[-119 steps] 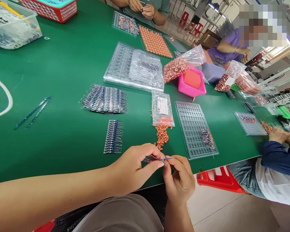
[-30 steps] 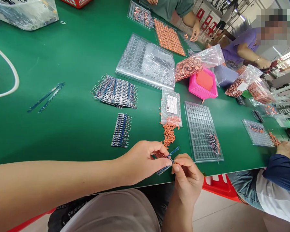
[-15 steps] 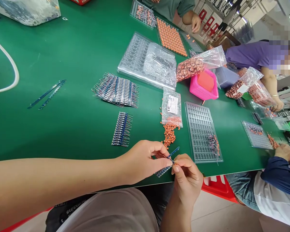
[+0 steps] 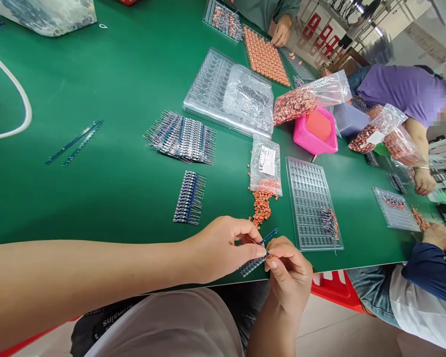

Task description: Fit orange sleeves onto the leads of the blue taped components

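My left hand [image 4: 232, 248] is closed on a blue strip of small electronic parts [image 4: 253, 264] with thin wire leads, held over the table's front edge. The strip's blue end sticks up past my fingers. Against its right side, my right hand [image 4: 288, 267] pinches a tiny orange ring [image 4: 269, 255], mostly covered by the fingertips. Just beyond my hands lies a loose heap of orange rings [image 4: 262, 206], spilling from a labelled clear bag [image 4: 266, 163]. Left of the heap lies a similar strip of parts [image 4: 189, 198], with a fanned stack of more strips [image 4: 182, 139] behind it.
Right of my hands is a clear plastic tray [image 4: 308, 198] with some wired pieces inside. Farther back are a larger clear tray [image 4: 204, 89], a pink basket [image 4: 314, 144] and bags of copper-coloured rings [image 4: 295, 105]. Co-workers sit at the far side and right. Two blue strips [image 4: 74, 144] lie left.
My two hands stay together at nearly the same spot, with only slight finger movement. A co-worker's hand at the far side has moved down to the tray of orange rings.
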The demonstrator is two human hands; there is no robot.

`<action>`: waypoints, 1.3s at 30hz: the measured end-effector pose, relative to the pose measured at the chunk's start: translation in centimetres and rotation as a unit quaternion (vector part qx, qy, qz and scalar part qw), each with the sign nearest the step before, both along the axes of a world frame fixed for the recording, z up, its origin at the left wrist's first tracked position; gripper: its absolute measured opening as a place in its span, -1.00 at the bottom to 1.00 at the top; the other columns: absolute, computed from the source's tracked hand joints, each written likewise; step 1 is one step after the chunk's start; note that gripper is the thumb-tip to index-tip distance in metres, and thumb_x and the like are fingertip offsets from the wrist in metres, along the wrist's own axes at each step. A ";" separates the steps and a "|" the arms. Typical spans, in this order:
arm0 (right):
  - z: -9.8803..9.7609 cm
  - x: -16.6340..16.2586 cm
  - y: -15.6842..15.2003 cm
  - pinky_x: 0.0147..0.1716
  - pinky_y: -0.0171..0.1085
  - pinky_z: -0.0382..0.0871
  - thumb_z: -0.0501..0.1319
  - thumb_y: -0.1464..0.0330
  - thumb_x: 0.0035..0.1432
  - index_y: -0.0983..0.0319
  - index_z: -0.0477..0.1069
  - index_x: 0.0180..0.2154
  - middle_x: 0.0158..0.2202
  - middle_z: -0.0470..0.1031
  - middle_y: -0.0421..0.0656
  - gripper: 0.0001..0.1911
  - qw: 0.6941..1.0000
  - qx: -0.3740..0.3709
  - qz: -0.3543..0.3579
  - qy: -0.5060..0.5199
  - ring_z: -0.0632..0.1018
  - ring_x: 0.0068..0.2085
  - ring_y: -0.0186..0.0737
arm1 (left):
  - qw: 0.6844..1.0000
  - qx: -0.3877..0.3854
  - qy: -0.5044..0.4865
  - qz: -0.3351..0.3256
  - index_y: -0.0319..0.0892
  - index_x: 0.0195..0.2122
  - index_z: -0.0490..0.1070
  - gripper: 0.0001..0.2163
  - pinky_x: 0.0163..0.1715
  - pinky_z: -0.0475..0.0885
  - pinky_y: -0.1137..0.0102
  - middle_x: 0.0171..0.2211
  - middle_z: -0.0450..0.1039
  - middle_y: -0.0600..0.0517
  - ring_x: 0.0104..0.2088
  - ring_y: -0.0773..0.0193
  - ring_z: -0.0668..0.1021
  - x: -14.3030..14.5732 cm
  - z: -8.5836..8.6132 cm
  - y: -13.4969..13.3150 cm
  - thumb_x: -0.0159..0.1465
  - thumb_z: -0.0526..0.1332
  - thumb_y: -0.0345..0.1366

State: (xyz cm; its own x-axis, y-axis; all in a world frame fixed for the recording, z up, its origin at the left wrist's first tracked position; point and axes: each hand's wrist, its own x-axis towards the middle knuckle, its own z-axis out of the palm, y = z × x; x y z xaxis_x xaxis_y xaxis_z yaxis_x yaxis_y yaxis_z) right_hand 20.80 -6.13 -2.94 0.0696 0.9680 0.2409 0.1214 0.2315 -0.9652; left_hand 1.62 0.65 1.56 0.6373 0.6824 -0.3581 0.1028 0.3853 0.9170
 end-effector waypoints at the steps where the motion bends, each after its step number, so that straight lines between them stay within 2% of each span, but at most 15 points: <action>1: 0.1 0.1 0.1 -0.46 -0.26 0.29 0.36 0.31 0.20 0.14 0.57 -0.30 -0.52 0.39 -0.22 -0.95 1.000 -0.006 0.009 0.003 0.43 -0.42 -0.23 | 1.000 0.003 0.003 -0.004 -0.19 -0.38 0.48 -0.85 -0.44 0.24 0.45 -0.51 0.36 0.17 -0.46 0.36 0.35 0.0 0.1 0.0 0.22 0.27 -0.21; 9: 0.5 0.9 0.7 -0.49 -0.30 0.32 0.43 0.31 0.12 0.13 0.60 -0.31 -0.47 0.47 -0.20 -0.92 0.992 -0.070 0.085 0.056 0.45 -0.43 -0.27 | 0.999 0.014 0.016 -0.033 -0.18 -0.40 0.49 -0.83 -0.49 0.19 0.46 -0.53 0.33 0.17 -0.50 0.36 0.30 -0.2 0.5 0.1 0.21 0.26 -0.19; 27: 0.9 0.9 0.8 -0.52 -0.27 0.36 0.46 0.26 0.07 0.15 0.63 -0.38 -0.51 0.52 -0.18 -0.89 0.991 -0.097 0.087 0.037 0.47 -0.47 -0.26 | 0.996 0.050 0.039 -0.056 -0.21 -0.41 0.48 -0.81 -0.58 0.13 0.48 -0.56 0.29 0.15 -0.54 0.38 0.25 -0.3 0.6 -0.2 0.23 0.21 -0.20; 39: 0.7 0.9 0.6 -0.52 -0.30 0.31 0.44 0.31 0.12 0.12 0.64 -0.32 -0.49 0.52 -0.19 -0.94 0.990 -0.089 0.096 0.052 0.45 -0.46 -0.28 | 0.993 0.083 0.047 -0.068 -0.21 -0.43 0.45 -0.81 -0.57 0.13 0.48 -0.57 0.27 0.15 -0.53 0.38 0.25 -0.4 0.6 -0.2 0.27 0.18 -0.24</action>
